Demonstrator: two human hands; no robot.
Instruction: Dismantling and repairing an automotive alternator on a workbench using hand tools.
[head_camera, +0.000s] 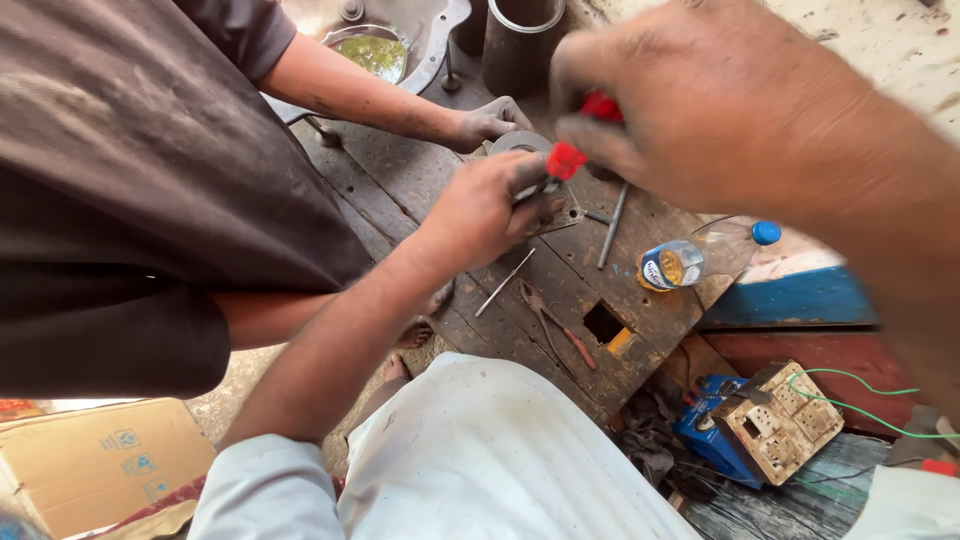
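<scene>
The red-handled tool (568, 160), most likely a screwdriver, is gripped in the right hand (700, 110), fingers closed round the handle, its tip angled down toward a small metal plate (560, 212) on the worn wooden workbench (560, 290); the right hand is blurred and close to the camera, so the exact grip is hard to read; the left hand (485, 210) presses down on the plate, fingers curled over it, seemingly to steady it under the tool. Just behind it lies a grey metal ring (520, 142); a co-worker's hand (490, 122) rests beside that ring, the arm reaching in from a dark-shirted person who crowds the bench's left side. Loose on the bench are a thin metal rod (612, 226), a second slimmer rod (505, 282), pliers (555, 325) with reddish grips, and a plastic bottle (695, 255) with a blue cap lying on its side; a dark metal cylinder (520, 40) stands at the far edge. Below the bench sit a battered socket board (790, 425) with a green wire (850, 400), and a cardboard box (100, 460).
</scene>
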